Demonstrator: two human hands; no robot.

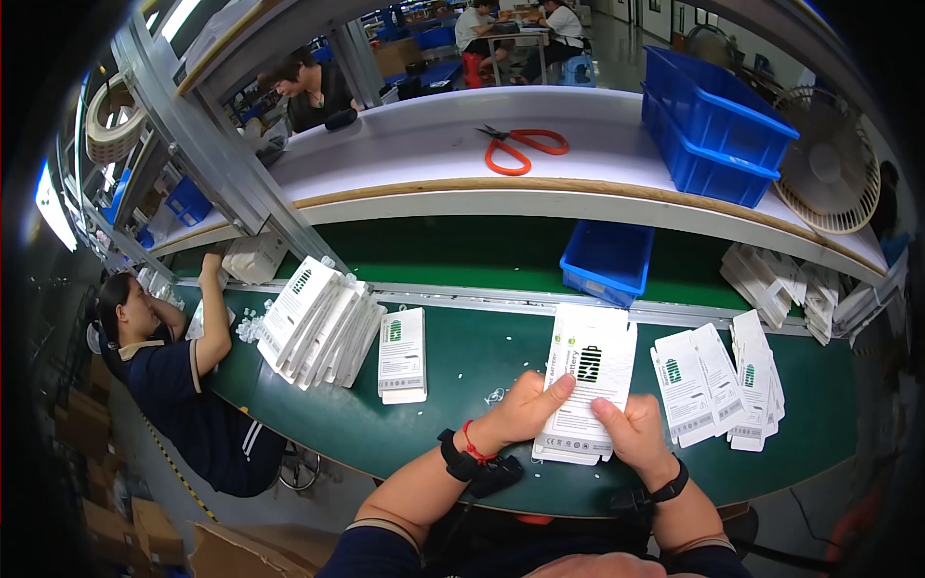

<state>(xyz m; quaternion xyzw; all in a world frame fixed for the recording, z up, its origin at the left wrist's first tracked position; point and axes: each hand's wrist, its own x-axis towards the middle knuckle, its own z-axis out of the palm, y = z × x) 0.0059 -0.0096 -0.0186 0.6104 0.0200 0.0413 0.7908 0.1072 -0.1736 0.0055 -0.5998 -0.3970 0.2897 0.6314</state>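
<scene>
My left hand [520,409] and right hand [636,435] are closed on flat white battery-symbol cartons [599,374], 2 thumbs [557,392] resting on top.

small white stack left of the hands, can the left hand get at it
Probably yes: only small scraps lie between the left hand and the small white stack, but that hand holds white cartons.

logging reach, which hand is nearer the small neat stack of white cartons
Left: the left hand is to the right of the stack, apart from it; the right hand is farther right.
</scene>
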